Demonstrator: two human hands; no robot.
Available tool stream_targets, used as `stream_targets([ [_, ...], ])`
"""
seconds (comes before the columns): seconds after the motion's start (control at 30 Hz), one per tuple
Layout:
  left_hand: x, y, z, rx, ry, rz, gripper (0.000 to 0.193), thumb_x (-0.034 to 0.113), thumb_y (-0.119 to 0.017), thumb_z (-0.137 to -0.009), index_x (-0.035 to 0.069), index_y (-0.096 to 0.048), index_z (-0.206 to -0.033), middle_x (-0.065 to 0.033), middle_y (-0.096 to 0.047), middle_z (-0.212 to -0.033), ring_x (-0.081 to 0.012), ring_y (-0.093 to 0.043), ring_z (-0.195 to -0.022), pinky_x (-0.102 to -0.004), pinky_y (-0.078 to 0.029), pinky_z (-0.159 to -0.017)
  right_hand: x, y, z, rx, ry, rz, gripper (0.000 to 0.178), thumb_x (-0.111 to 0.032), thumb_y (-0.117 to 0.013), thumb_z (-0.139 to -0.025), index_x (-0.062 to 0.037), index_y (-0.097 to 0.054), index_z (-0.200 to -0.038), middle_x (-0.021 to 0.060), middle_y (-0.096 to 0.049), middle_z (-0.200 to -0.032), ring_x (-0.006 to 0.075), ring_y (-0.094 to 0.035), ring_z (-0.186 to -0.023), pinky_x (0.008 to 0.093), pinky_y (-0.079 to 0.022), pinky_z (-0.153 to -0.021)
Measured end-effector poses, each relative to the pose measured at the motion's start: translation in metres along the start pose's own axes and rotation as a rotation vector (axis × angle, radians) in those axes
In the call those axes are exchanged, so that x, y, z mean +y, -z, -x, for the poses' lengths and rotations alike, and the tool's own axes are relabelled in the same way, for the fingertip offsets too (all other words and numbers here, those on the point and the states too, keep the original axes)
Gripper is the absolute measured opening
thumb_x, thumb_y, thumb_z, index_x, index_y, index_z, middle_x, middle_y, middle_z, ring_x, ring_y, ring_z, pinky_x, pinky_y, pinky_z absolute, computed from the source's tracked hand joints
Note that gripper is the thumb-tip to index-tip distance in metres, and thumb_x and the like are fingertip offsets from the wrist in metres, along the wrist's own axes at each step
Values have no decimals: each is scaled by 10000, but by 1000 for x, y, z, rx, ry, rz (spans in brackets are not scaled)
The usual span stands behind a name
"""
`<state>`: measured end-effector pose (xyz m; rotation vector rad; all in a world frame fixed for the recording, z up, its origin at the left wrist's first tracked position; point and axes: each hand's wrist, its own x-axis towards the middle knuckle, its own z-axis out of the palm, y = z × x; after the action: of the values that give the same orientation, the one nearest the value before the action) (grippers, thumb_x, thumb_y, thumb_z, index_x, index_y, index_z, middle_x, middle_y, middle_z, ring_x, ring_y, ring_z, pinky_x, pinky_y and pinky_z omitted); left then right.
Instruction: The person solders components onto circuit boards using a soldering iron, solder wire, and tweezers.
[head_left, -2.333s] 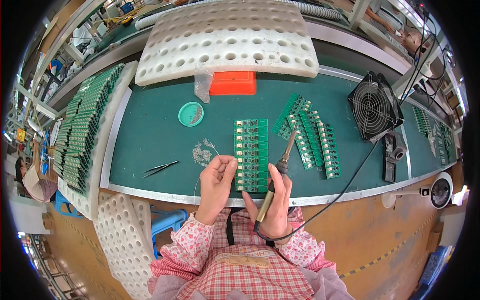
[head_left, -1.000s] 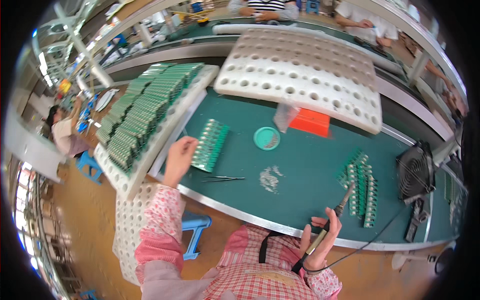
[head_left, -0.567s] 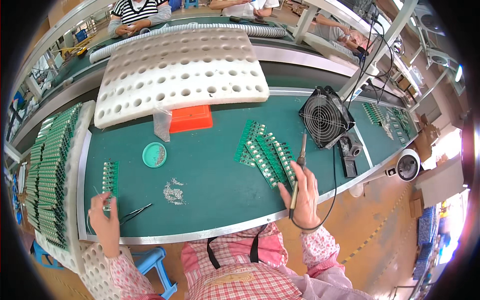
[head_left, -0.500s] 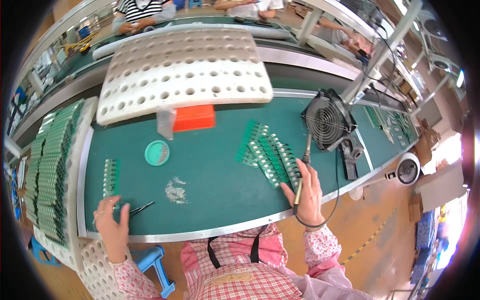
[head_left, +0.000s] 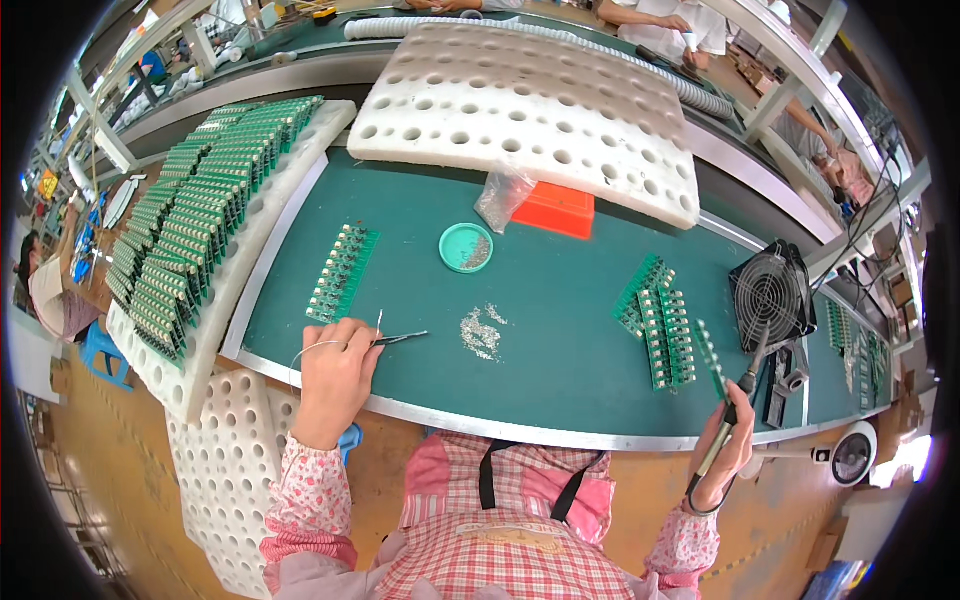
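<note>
My left hand [head_left: 335, 375] rests at the near edge of the green mat, pinching a thin solder wire whose loop curls to its left. Black tweezers [head_left: 400, 339] lie just right of its fingers. A green circuit board panel [head_left: 342, 272] lies beyond the hand. My right hand [head_left: 728, 450] is off the table's near right edge, shut on a soldering iron [head_left: 745, 385] that points up toward a strip of green board [head_left: 710, 358]. A small pile of loose metal parts [head_left: 480, 332] sits mid-mat.
A stack of finished green boards [head_left: 660, 315] lies right of centre, a small fan [head_left: 770, 295] beyond it. A teal dish [head_left: 465, 247], a plastic bag and an orange box [head_left: 555, 208] stand at the back. White foam trays hold many boards at the left [head_left: 190, 230].
My left hand came back from the far left tray to the mat's near edge with a board panel set down there. My right hand with the iron drifted right, off the stack.
</note>
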<state>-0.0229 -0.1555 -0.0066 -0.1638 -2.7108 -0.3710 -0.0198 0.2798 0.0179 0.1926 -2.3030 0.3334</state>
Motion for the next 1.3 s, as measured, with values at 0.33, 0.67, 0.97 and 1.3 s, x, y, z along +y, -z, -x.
stream_targets([
  [0.33,33,-5,-1,35,256,644,151,-27,-614,-919,-10,-607,-1069,-96,-689,-1050,-184,-670,-895,-289,-509,-770,-113,-37,24,-407,300,-264,497,-138,-773,-716,-124,-669,-1202,107,-640,-1030,271,-630,-937,391,-482,-769],
  [0.67,83,-4,-4,-337,-313,869,214,-12,-669,-868,36,-633,-1073,-118,-685,-1032,-292,-679,-912,-372,-548,-802,-103,-48,-25,-384,231,-629,457,-163,-782,-763,-175,-698,-1211,89,-625,-960,277,-619,-817,376,-494,-694],
  [0.97,84,-18,-13,-467,-377,897,274,20,-704,-848,56,-634,-1110,-104,-676,-1053,-318,-665,-950,-384,-546,-778,-96,-59,-40,-537,376,-767,203,-168,-809,-767,-117,-687,-922,74,-528,-818,238,-550,-665,347,-452,-576],
  [1.3,80,-22,-5,-322,-191,809,334,16,-748,-796,82,-661,-1111,-43,-725,-1040,-235,-682,-917,-364,-507,-808,-118,-74,-9,-435,-205,-988,138,-42,-778,-824,-42,-656,-889,63,-524,-742,188,-498,-625,314,-416,-551],
])
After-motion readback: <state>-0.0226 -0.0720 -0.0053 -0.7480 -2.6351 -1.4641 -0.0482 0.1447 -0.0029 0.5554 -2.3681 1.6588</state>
